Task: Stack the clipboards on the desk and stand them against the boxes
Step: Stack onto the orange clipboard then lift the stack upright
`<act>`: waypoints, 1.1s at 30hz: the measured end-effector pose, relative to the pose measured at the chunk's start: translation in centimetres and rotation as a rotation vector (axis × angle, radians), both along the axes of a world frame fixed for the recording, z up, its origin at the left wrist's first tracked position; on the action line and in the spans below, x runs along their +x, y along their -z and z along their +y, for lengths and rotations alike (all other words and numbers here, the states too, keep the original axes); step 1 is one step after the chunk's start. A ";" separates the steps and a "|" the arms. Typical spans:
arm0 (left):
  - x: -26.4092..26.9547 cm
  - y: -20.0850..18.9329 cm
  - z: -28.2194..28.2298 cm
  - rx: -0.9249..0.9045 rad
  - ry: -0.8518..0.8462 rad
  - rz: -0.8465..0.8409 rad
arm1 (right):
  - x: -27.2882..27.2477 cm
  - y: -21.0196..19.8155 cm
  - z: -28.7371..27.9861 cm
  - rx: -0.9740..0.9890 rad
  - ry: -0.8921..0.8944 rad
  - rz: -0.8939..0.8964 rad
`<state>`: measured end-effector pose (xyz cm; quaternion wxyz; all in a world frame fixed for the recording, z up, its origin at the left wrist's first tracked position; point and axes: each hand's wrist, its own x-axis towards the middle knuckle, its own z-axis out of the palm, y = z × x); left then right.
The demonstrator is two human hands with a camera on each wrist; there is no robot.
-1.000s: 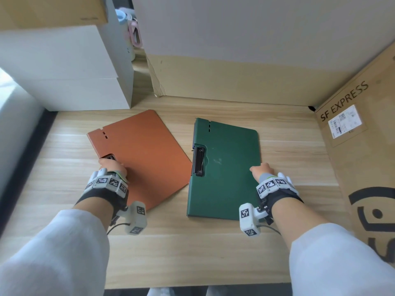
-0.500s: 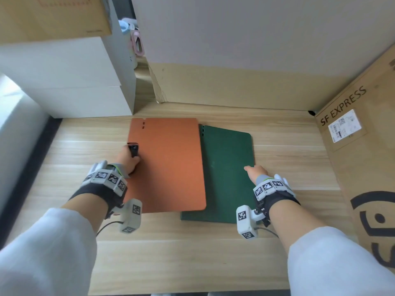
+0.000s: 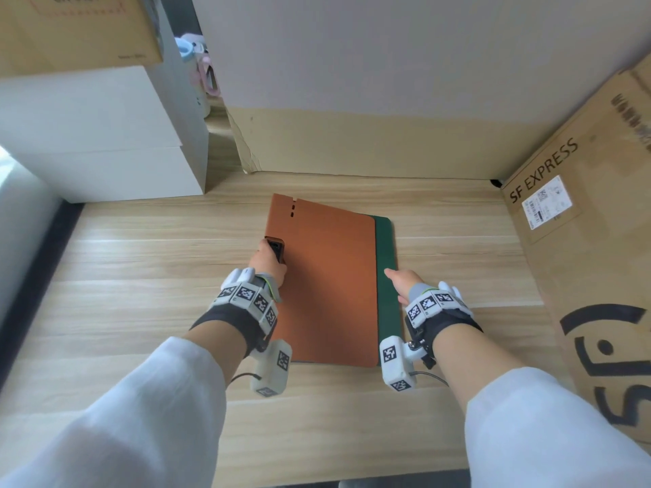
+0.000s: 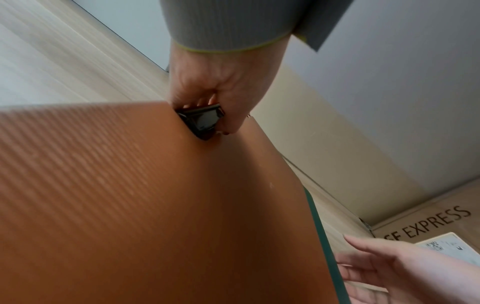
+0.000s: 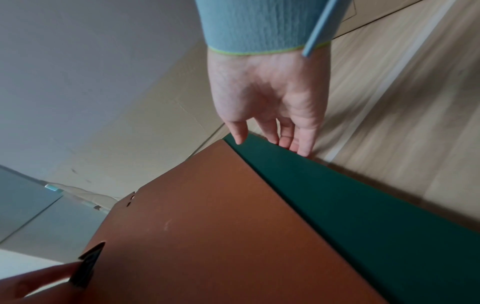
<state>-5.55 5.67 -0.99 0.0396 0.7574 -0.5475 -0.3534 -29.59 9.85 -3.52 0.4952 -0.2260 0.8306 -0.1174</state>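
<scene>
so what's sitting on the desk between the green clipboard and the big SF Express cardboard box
Nothing: the head view shows bare wooden desk between the flat green clipboard and the brown SF Express cardboard box.

Both arms wear loose white sleeves [image 3: 148,410], pushed back from the wrists. Each wrist carries a black band [image 3: 229,322] with a ring of white blocks [image 3: 246,294] printed with black-and-white square markers. A white camera housing [image 3: 271,368] with the same markers hangs below each wrist, and a thin dark cable [image 3: 243,376] comes out of it. In the wrist views a grey ribbed cuff [image 4: 228,24] with a yellow-green edge shows at the upper centre.
</scene>
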 end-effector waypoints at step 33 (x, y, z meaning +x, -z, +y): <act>-3.7 0.5 1.6 0.158 -0.106 0.095 | -1.3 1.3 0.7 -0.096 0.114 -0.057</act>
